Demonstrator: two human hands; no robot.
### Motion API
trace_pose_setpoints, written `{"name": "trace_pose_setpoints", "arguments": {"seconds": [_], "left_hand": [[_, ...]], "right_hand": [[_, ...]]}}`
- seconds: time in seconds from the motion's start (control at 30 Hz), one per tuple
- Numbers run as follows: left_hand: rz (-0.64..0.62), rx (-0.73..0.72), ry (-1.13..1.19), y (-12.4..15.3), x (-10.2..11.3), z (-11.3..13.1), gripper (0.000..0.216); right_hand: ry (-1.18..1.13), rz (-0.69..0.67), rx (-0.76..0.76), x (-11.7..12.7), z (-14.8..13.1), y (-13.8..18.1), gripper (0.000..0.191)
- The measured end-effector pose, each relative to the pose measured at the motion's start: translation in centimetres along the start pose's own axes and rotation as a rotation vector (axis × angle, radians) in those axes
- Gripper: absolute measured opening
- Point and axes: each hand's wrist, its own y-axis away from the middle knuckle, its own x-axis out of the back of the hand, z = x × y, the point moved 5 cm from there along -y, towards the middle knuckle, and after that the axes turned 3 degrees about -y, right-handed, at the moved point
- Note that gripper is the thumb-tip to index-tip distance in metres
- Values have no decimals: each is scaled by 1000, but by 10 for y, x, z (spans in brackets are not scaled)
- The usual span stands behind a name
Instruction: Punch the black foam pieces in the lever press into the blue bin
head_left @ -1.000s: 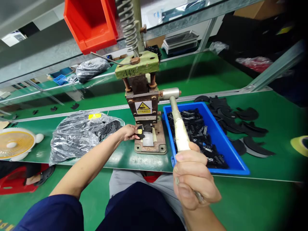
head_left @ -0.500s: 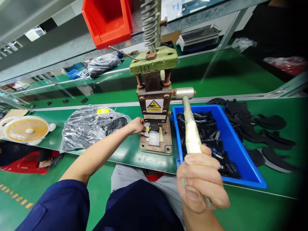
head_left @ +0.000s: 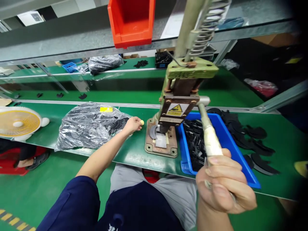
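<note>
The 2 hands are well apart. The right hand (head_left: pixel 226 183) wraps round the pale, rod-shaped lever (head_left: pixel 211 139) of a rusty metal press (head_left: pixel 178 110). A smooth grey crescent (head_left: pixel 152 132) lies at 10 o'clock of the white block (head_left: pixel 160 141). The left hand (head_left: pixel 134 124), near 9 o'clock, has bunched fingertips by a yellow spot (head_left: pixel 142 122), perhaps holding something; I cannot tell. Beyond is crinkled plastic (head_left: pixel 81 128).
</note>
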Motion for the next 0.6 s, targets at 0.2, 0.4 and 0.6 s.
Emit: {"name": "trace_pose_setpoints", "arguments": {"seconds": [0.2, 0.4, 0.6], "left_hand": [[194, -170, -367, 10, 93, -30, 8], [134, -437, -894, 36, 86, -38, 31], [-18, -525, -1183, 38, 49, -20, 30]], "right_hand": [[-58, 79, 62, -1, 8, 1, 33], [-83, 91, 95, -1, 10, 4, 39], [-67, 76, 103, -2, 9, 3, 33]]}}
